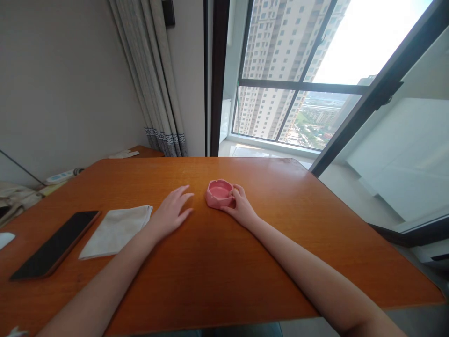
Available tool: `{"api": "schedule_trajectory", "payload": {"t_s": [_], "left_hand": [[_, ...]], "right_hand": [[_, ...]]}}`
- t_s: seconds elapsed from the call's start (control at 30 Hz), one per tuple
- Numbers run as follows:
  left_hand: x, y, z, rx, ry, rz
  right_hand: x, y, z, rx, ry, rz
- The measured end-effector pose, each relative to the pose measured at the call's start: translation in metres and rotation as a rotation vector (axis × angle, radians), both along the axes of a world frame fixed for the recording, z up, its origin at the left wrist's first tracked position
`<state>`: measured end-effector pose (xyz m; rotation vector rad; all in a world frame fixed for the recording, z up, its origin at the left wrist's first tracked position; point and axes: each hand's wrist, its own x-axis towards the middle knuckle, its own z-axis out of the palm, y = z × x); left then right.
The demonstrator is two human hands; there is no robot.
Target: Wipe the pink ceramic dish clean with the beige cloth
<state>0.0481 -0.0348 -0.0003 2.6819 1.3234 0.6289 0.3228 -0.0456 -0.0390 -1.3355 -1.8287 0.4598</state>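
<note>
Pink ashtray (220, 193) sits on the wooden table (245, 262) a little past the middle, at about twelve o'clock from me, and my right hand (242, 208) has its grip closed on the ashtray's near-right rim, thumb and fingers pinching the edge. My left hand (171, 213) lies flat on the table with the fingers spread and nothing in them, at about nine o'clock from the ashtray and just apart from it. By my reading, the step in hand is taking hold of the dish; it rests on the table, not lifted. Any move from here calls for a firm pinch, since the glazed rim looks slick and the hold is on one side only. Counting what lies here: one ashtray, one folded white cloth (115, 230) at my ten o'clock just beside my left wrist, and one dark phone (56, 244) face up farther left, at nine o'clock from the cloth.
</note>
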Motion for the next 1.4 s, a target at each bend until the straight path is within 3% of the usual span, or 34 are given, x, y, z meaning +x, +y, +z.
{"api": "schedule_trajectory", "payload": {"t_s": [0.13, 0.2, 0.27, 0.4, 0.57, 0.63, 0.7, 0.8, 0.9, 0.97, 1.07, 1.13, 1.2, 1.3, 1.37, 1.4], "left_hand": [[-0.079, -0.004, -0.002, -0.004, -0.003, 0.456], [-0.112, -0.012, -0.005, 0.050, 0.159, 0.657], [-0.133, -0.024, -0.009, 0.092, 0.309, 0.775], [-0.142, -0.045, -0.018, 0.107, 0.452, 0.889], [-0.137, -0.044, -0.021, -0.002, 0.349, 0.921], [-0.134, -0.038, -0.021, -0.046, 0.210, 0.890], [-0.127, -0.033, -0.017, -0.061, 0.033, 0.780], [-0.103, -0.032, 0.001, -0.145, -0.190, 0.499], [-0.062, -0.040, 0.030, -0.379, -0.306, 0.145], [-0.031, -0.044, 0.046, -0.577, -0.394, -0.063], [0.013, -0.038, 0.057, -0.682, -0.547, -0.237], [0.037, -0.025, 0.051, -0.641, -0.592, -0.256], [0.055, -0.008, 0.037, -0.531, -0.652, -0.177], [0.073, 0.016, 0.005, -0.281, -0.785, 0.068], [0.078, 0.025, -0.017, -0.184, -0.718, 0.135], [0.080, 0.026, -0.026, -0.170, -0.652, 0.121]], "right_hand": [[0.002, 0.000, 0.001, -0.021, -0.008, -0.037], [0.001, 0.000, 0.001, -0.022, -0.021, -0.041], [0.001, -0.001, 0.001, -0.023, -0.030, -0.039], [0.001, -0.001, 0.001, -0.031, -0.036, -0.034], [0.001, -0.002, 0.000, -0.003, -0.028, -0.009], [0.001, -0.002, -0.001, -0.003, -0.029, -0.010], [0.000, -0.002, -0.001, -0.008, -0.035, -0.016], [-0.003, -0.005, 0.002, 0.020, -0.047, -0.074], [-0.010, -0.015, 0.014, 0.142, 0.030, -0.101], [-0.017, -0.026, 0.025, 0.136, 0.183, 0.064], [-0.029, -0.041, 0.038, -0.278, 0.450, 0.453], [-0.034, -0.045, 0.042, -0.574, 0.597, 0.556], [-0.033, -0.042, 0.042, -0.651, 0.736, 0.445], [-0.020, -0.030, 0.047, -0.420, 0.827, 0.033], [-0.007, -0.023, 0.055, -0.147, 0.691, -0.172], [-0.001, -0.021, 0.059, -0.001, 0.571, -0.210]]}}
